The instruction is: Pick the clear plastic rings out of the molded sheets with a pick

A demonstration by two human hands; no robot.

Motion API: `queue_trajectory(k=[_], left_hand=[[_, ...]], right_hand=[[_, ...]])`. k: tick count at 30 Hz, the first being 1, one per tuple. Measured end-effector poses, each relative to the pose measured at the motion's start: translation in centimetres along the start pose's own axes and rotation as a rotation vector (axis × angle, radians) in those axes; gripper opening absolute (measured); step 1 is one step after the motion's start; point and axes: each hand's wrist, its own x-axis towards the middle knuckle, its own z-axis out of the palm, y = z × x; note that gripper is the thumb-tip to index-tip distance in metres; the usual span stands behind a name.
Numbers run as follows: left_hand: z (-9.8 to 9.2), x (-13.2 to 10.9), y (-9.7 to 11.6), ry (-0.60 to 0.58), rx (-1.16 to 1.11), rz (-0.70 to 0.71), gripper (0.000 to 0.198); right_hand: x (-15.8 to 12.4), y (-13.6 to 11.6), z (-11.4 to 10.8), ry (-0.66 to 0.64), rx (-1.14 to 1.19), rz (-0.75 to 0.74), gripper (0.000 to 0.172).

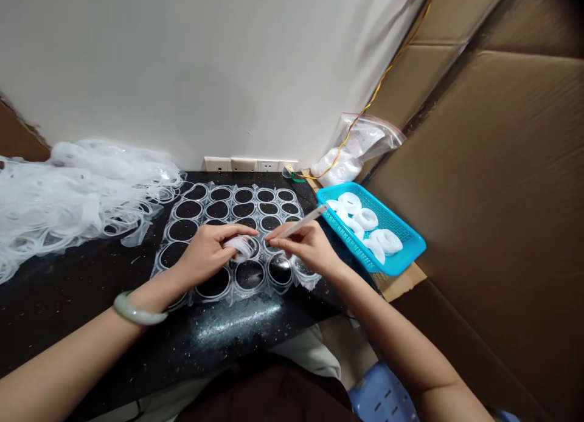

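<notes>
Fingers of the left hand [207, 252] are curled closed around a small bundle of translucent rings [241, 247], blurred at its edges, just above the near half of a moulded plastic sheet [230, 210]. Those of the right hand [308, 244] pinch a slim, pale stick-like tool [303, 222] as one grips a pen; its upper end slants right, towards the basket, while the lower end sits close to the sheet, though whether it touches cannot be told.

The sheet lies flat at the middle of the black speckled table [50, 331], with rows of round openings joined by thin, crinkled webs. It looks very light, soft and floppy, probably slick, and its narrow webs would likely stretch or tear under a hard pull. A flat palm near the worked spot, or a light pinch on the web between two openings, should steady it best. The bundled rings look springy and apt to slide over one another, so holding them together by the outside seems surer than pinching one edge.

To the left is a tangled heap of similar plastic webbing [82, 197]. On the right stands a blue basket [413, 255] with several white ring bundles [365, 218] in it, and beyond it, against the cardboard [502, 197], a clear zip bag [371, 133].
</notes>
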Motion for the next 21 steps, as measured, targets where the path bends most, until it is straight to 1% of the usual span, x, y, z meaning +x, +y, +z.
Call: queue_trajectory(k=[2,4,6,8,10,12,14,15,17,19,21], left_hand=[[0.1,-1.6,0.4,0.064,0.099,0.138,0.025],[0.5,-2.8,0.7,0.041,0.151,0.260,0.024],[1.0,-3.5,0.7,-0.033,0.197,0.319,0.023],[1.9,-3.6,0.3,-0.122,0.258,0.336,0.024],[2.7,-3.2,-0.4,-0.209,0.308,0.355,0.024],[3.5,-2.7,-1.1,-0.282,0.326,0.371,0.024],[4.0,-2.2,-1.7,-0.332,0.321,0.365,0.026],[4.1,-2.0,-1.8,-0.348,0.317,0.356,0.027],[4.3,-1.8,-1.8,-0.362,0.309,0.340,0.028],[4.3,-1.8,-1.6,-0.358,0.294,0.336,0.028],[4.3,-1.8,-1.4,-0.347,0.283,0.343,0.028]], right_hand=[[-2.3,1.7,-0.1,0.063,0.017,0.055,0.024],[-4.3,3.5,-0.2,0.093,0.013,0.135,0.024],[-5.8,4.9,-0.3,0.126,-0.039,0.162,0.023],[-6.8,5.4,-0.6,0.143,-0.096,0.171,0.023],[-7.7,5.2,-1.2,0.102,-0.123,0.214,0.023],[-8.2,4.5,-1.9,0.021,-0.131,0.269,0.023],[-8.2,3.7,-2.5,-0.031,-0.148,0.270,0.022],[-8.0,3.5,-2.7,-0.024,-0.161,0.240,0.021],[-7.0,3.4,-2.8,0.043,-0.205,0.129,0.018],[-5.4,3.7,-2.6,0.129,-0.239,0.022,0.015],[-3.6,4.3,-2.1,0.166,-0.244,-0.012,0.014]])
